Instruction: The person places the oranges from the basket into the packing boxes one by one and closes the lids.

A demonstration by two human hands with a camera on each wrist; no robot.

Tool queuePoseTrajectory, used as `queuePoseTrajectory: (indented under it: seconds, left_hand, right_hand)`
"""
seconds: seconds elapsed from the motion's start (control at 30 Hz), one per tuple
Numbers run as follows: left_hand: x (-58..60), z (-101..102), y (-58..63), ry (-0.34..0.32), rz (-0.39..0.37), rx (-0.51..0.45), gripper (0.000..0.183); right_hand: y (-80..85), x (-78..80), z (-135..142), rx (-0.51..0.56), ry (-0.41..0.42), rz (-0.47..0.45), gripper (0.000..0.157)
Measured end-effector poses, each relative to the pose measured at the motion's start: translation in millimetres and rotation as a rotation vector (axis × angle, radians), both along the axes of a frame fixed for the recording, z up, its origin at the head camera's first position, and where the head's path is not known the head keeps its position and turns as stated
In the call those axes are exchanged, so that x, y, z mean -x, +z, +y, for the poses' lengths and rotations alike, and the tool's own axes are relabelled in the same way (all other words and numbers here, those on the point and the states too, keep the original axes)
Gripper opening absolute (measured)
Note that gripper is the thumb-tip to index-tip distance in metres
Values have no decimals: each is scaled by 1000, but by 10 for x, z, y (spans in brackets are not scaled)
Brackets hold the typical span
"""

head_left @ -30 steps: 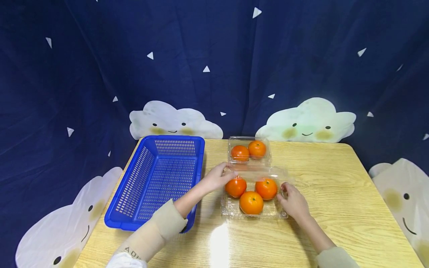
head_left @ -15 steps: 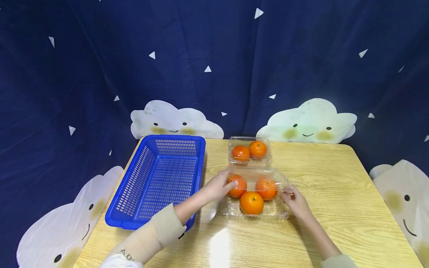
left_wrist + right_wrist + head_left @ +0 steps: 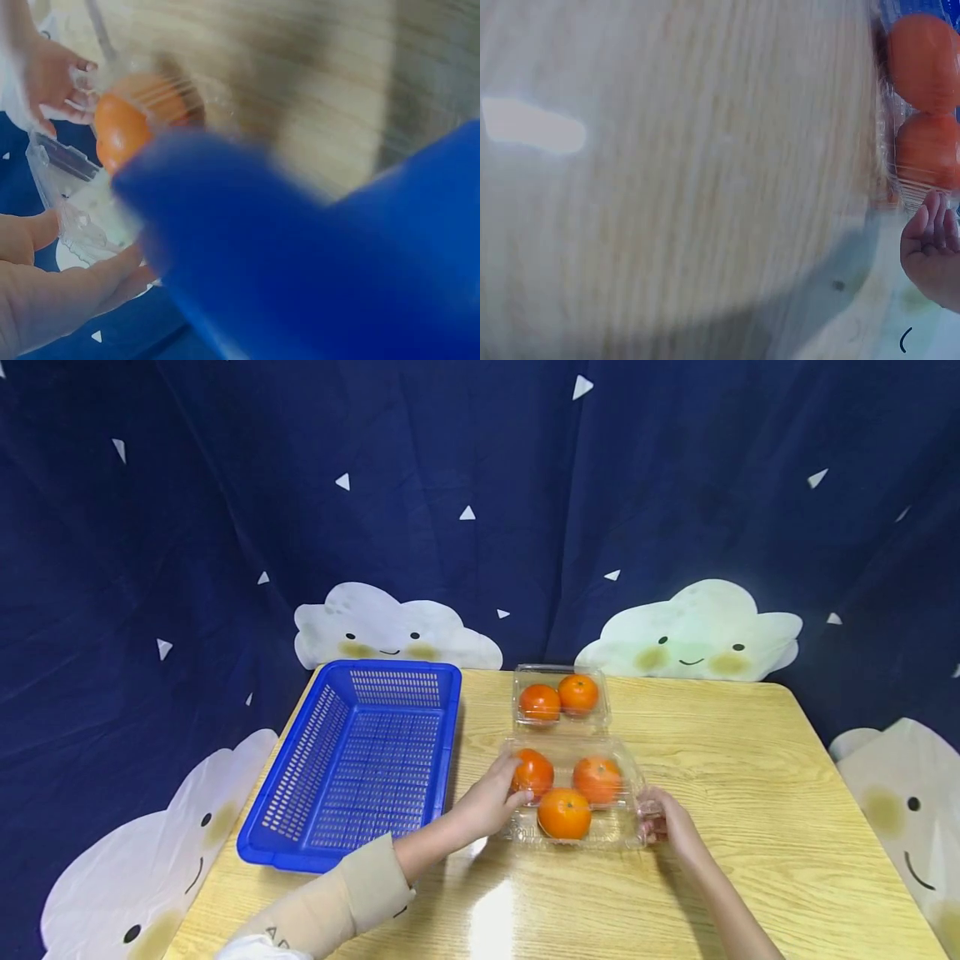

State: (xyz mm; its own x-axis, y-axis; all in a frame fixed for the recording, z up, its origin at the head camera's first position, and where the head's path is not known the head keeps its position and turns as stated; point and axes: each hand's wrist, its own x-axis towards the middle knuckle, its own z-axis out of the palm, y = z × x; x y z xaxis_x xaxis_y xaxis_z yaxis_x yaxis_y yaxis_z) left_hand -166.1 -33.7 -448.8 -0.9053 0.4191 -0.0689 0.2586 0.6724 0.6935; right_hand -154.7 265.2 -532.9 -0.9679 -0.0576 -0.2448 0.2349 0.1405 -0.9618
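In the head view, a clear plastic clamshell box (image 3: 622, 839) on the table contains three round orange citrus fruits (image 3: 564, 814). Its transparent lid (image 3: 577, 747) slants low over them. My left hand (image 3: 491, 797) pinches the lid's left side between thumb and fingers; the left wrist view shows the same lid (image 3: 79, 217) in the left hand (image 3: 75, 289). At the right side, my right hand (image 3: 670, 822) holds the lid's edge with curled fingers. The right wrist view shows the right hand (image 3: 934, 251) beside the fruits (image 3: 924, 60), with its exact contact hard to see.
Behind the clamshell stands another clear box (image 3: 525, 727) with two orange fruits (image 3: 577, 693). A blue perforated basket (image 3: 390, 777) lies to the left. All of it is on a wooden table (image 3: 735, 760), with a dark blue curtain (image 3: 420, 435) behind.
The lid has come down and forward over the three fruits. Both hands have moved slightly toward the front with it; the basket and rear box stay in place.
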Motion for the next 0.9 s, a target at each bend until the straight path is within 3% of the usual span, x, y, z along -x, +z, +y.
queuePoseTrajectory:
  seconds: [0.07,0.2,0.37,0.43,0.7,0.9]
  left_hand:
    - [-20,3,-46,3,22,1,51]
    - [-72,-2,-123,0,58,4,51]
    - [-144,-11,-239,2,114,28,52]
    - [-176,-12,-300,7,147,54,53]
    - [-268,-15,-512,27,257,80,54]
    - [-300,-27,-598,45,238,7,55]
  right_hand:
    - [-33,-22,10,50,0,-12,46]
    - [-142,-78,15,42,-20,-35,48]
    - [-55,-172,-70,15,-53,-65,39]
    - [16,-210,-113,-4,-54,-47,36]
    - [-66,-273,-88,57,-36,51,33]
    - [-111,-304,-56,102,7,80,36]
